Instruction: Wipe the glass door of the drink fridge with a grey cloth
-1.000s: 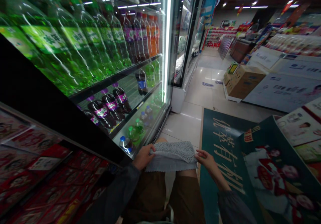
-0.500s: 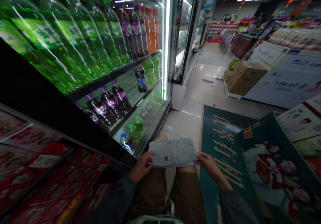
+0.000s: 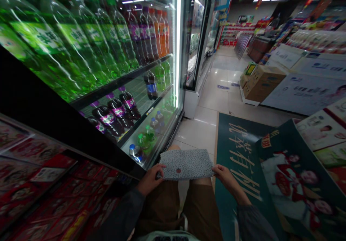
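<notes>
A small folded cloth [image 3: 186, 164], grey with fine dots and one dark red spot, lies flat across my knees. My left hand [image 3: 150, 179] pinches its left edge with the fingers closed on the fabric. My right hand [image 3: 226, 177] grips its right edge the same way. I sit in brown shorts [image 3: 200, 212] with dark sleeves showing at both wrists. Both hands rest at about knee height, on either side of the cloth.
A lit drinks fridge [image 3: 113, 71] with green, purple and orange bottles stands at the left. Red boxes [image 3: 40, 190] are stacked at the lower left. A teal floor mat [image 3: 238, 151], printed display boards [image 3: 300, 176] and cardboard boxes [image 3: 262, 84] stand at the right along a tiled aisle.
A second ago the cloth was half folded with a white layer showing; it is now folded flat into a neat rectangle. Both hands stayed on its edges.
</notes>
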### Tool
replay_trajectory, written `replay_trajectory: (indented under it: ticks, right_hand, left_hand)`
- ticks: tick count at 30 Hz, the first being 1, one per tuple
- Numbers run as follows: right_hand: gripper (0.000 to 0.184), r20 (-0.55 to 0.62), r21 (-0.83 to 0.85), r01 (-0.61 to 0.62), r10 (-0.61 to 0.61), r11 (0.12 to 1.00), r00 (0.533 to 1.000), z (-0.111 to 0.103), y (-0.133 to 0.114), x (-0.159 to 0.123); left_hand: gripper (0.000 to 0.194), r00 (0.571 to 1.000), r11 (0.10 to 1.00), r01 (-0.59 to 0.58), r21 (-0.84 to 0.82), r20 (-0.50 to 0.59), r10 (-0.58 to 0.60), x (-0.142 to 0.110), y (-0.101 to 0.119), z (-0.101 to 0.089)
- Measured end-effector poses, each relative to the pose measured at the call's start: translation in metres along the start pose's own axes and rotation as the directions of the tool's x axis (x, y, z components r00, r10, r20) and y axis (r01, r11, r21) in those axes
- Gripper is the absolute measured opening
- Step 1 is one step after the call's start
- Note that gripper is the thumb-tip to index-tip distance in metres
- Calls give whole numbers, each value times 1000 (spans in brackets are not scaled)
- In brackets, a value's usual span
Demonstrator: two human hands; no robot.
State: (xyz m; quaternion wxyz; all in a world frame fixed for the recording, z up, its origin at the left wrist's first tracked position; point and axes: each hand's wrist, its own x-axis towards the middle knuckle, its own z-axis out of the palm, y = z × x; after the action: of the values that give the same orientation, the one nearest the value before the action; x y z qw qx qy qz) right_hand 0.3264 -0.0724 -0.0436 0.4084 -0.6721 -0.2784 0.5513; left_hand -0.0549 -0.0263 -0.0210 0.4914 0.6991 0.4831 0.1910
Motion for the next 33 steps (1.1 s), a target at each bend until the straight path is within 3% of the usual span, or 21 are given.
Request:
replay_trajectory:
  ticks: [9,13,16,18,22,25,27,33]
  right_hand:
    - [55,25,-118,71,-69,991,997,-6,0,-5]
    - [47,-1,-151,71,-72,986,997,-7,10,-3]
    - [47,-28,-169,51,-57,984,998,-11,16,0]
    - [54,-39,-178,25,-32,984,999,-14,17,4]
    - [59,-54,-199,-28,17,980,998,-12,17,12]
    - [55,-50,-210,-22,12,977,999,-5,19,17]
    - [52,-40,-207,-8,-1,978,999,-1,20,17]
    - [49,37,-190,14,-7,982,999,5,12,8]
  left_hand:
    - [18,996,998,26,62,88,-31,2,4,-7]
    - [14,992,996,47,78,117,-56,-3,7,-9]
    - [8,992,994,84,70,87,-90,-1,6,-15]
    - [12,989,988,144,55,12,-145,8,1,-21]
    - [25,922,933,359,-34,-139,-360,38,-18,-24]
    - [31,862,864,486,-130,-93,-498,56,-30,-14]
    - [31,845,838,515,-182,-60,-532,61,-33,-8]
    - [33,892,847,436,-305,19,-452,59,-30,-7]
